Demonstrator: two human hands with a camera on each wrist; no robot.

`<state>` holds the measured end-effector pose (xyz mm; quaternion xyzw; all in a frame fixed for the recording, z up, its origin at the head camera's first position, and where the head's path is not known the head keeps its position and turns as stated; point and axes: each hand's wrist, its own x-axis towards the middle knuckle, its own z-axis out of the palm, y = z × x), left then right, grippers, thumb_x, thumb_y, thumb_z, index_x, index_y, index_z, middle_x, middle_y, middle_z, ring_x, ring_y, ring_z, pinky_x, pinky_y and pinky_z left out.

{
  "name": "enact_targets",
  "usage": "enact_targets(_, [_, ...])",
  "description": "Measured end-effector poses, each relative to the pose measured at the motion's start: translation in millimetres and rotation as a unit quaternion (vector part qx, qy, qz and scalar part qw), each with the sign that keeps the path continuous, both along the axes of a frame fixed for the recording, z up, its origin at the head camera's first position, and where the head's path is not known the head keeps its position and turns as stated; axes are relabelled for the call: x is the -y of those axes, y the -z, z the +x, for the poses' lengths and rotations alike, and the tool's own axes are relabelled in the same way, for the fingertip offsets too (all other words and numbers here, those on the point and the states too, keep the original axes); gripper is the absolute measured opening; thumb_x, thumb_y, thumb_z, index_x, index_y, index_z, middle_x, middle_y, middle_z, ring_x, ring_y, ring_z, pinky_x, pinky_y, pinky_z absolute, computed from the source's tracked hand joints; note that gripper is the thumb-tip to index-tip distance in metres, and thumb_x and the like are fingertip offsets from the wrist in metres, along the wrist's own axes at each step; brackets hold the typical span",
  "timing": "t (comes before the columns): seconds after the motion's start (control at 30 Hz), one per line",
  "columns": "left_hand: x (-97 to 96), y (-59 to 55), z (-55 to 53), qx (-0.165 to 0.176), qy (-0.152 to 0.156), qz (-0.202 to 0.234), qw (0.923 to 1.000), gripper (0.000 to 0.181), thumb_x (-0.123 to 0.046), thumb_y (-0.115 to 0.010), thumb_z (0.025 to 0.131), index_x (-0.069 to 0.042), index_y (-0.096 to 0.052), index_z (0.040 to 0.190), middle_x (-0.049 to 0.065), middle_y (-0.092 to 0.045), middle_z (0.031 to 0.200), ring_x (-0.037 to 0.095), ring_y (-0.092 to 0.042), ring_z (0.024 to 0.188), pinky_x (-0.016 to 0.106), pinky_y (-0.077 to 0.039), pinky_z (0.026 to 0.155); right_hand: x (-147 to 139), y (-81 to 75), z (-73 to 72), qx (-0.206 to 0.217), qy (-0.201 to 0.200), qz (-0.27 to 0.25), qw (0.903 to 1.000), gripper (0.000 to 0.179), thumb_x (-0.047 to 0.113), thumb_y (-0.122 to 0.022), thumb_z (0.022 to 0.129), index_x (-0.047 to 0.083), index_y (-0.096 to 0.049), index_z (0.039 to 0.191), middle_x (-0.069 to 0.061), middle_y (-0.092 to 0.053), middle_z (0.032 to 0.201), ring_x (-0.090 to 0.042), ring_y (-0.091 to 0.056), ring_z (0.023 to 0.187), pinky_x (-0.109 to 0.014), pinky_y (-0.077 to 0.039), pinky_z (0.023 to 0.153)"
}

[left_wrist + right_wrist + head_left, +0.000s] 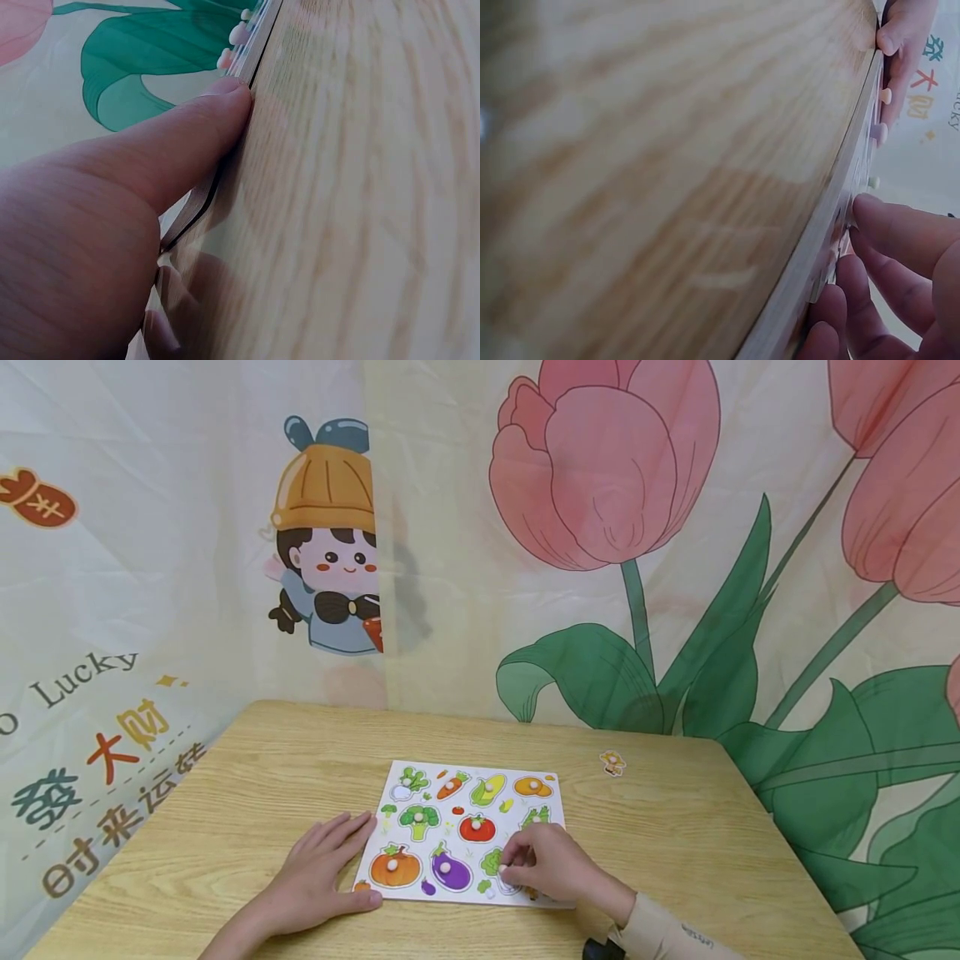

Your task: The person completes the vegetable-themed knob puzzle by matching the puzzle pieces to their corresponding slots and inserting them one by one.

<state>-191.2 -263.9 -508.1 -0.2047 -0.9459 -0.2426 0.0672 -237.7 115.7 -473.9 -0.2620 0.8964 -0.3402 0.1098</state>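
Note:
On the table lies a white vegetable knob puzzle board (438,893). My right hand (551,864) is over its lower right part, thumb and forefinger pinching the knob of a green-and-white vegetable puzzle piece (491,862). Fingers cover much of that piece, so its exact kind and seating cannot be told. My left hand (318,877) rests at the board's left side, fingers stretched along the edge, thumb against the near corner. In the left wrist view the thumb (202,124) touches the board's side. The eggplant piece (452,872) and tomato piece (480,831) are nearest the right hand.
Pumpkin (405,872), broccoli (420,827), carrot (448,791) and corn (491,787) pieces sit in the board. A small mushroom-like sticker (612,763) is on the table (675,827) at the back right. Printed cloth (450,677) hangs behind the table.

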Motion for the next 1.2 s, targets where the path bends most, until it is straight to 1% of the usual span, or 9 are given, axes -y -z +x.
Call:
enact_targets(0.13, [-0.4,-1.4,0.8,0.000,0.000,0.001,1.0000,0.105,-0.074,-0.075,0.084,-0.008,-0.047,0.161,0.013,-0.043,0.167,0.046,-0.030,0.154,0.071,-0.016,0.121,-0.5,-0.9,-0.2,-0.003,-0.004,0.006,1.0000,0.007,0.021,-0.084,0.093,0.020,-0.078,0.091,0.012,-0.063,0.079,-0.003,-0.053,0.070,-0.019,-0.045,0.063])
enact_targets(0.3, [-0.8,-2.2,1.7,0.000,0.001,0.003,1.0000,0.105,-0.074,-0.075,0.084,-0.008,-0.047,0.161,0.013,-0.043,0.167,0.047,-0.030,0.154,0.072,-0.017,0.120,-7.1,-2.4,-3.7,-0.004,-0.015,0.003,0.9999,0.006,0.021,-0.085,0.092,0.020,-0.081,0.096,0.013,-0.065,0.080,-0.003,-0.055,0.070,-0.020,-0.048,0.063])
enact_targets(0.43, [-1.0,-2.4,2.1,-0.001,0.002,0.005,1.0000,0.104,-0.073,-0.075,0.084,-0.008,-0.047,0.161,0.014,-0.043,0.167,0.047,-0.030,0.154,0.072,-0.017,0.120,-20.2,-8.8,-10.6,-0.016,-0.005,-0.003,0.9999,0.007,0.019,-0.083,0.094,0.019,-0.081,0.100,0.012,-0.065,0.084,-0.007,-0.056,0.072,-0.021,-0.048,0.063])
enact_targets(0.57, [-0.7,-1.8,2.0,-0.003,0.002,0.004,1.0000,0.104,-0.073,-0.075,0.084,-0.008,-0.047,0.161,0.014,-0.043,0.166,0.047,-0.031,0.154,0.072,-0.017,0.120,-38.6,-19.0,-20.9,-0.036,0.024,-0.013,0.9990,0.008,0.018,-0.081,0.096,0.016,-0.081,0.103,0.009,-0.066,0.087,-0.014,-0.058,0.077,-0.023,-0.048,0.063])
enact_targets(0.63, [-0.3,-1.2,1.8,-0.004,0.001,0.003,1.0000,0.104,-0.073,-0.075,0.084,-0.008,-0.047,0.161,0.013,-0.044,0.166,0.047,-0.031,0.154,0.072,-0.017,0.120,-48.6,-22.9,-27.4,-0.050,0.047,-0.016,0.9975,0.010,0.017,-0.081,0.095,0.014,-0.081,0.105,0.008,-0.066,0.088,-0.016,-0.058,0.079,-0.024,-0.049,0.065])
enact_targets(0.77, [0.3,-0.3,1.7,-0.007,0.000,0.001,1.0000,0.104,-0.073,-0.075,0.084,-0.008,-0.047,0.161,0.013,-0.044,0.166,0.047,-0.031,0.153,0.072,-0.018,0.120,-70.2,-25.6,-43.2,-0.071,0.110,-0.013,0.9913,0.010,0.017,-0.081,0.096,0.016,-0.080,0.106,0.008,-0.068,0.092,-0.015,-0.059,0.083,-0.027,-0.052,0.071])
enact_targets(0.87, [0.2,-0.2,1.6,-0.007,-0.001,0.000,1.0000,0.104,-0.073,-0.075,0.084,-0.008,-0.047,0.161,0.014,-0.044,0.166,0.047,-0.031,0.153,0.072,-0.018,0.120,-89.3,-25.3,-56.5,-0.081,0.141,-0.009,0.9866,0.012,0.019,-0.080,0.097,0.016,-0.080,0.109,0.007,-0.069,0.097,-0.015,-0.059,0.087,-0.030,-0.053,0.077])
enact_targets(1.03, [0.2,0.4,0.9,-0.005,-0.002,-0.001,1.0000,0.105,-0.074,-0.075,0.084,-0.008,-0.047,0.161,0.014,-0.044,0.166,0.047,-0.031,0.154,0.073,-0.018,0.120,-118.9,-21.9,-75.8,-0.102,0.160,-0.004,0.9819,0.018,0.020,-0.078,0.098,0.010,-0.080,0.113,0.002,-0.071,0.101,-0.017,-0.062,0.090,-0.030,-0.055,0.080])
enact_targets(1.2, [0.4,0.2,0.9,-0.004,-0.002,0.000,1.0000,0.105,-0.074,-0.075,0.084,-0.009,-0.047,0.161,0.013,-0.043,0.167,0.047,-0.030,0.154,0.073,-0.018,0.120,-137.9,-16.9,-91.6,-0.113,0.172,-0.005,0.9786,0.021,0.018,-0.076,0.100,0.006,-0.079,0.117,-0.004,-0.073,0.105,-0.020,-0.063,0.092,-0.031,-0.055,0.080])
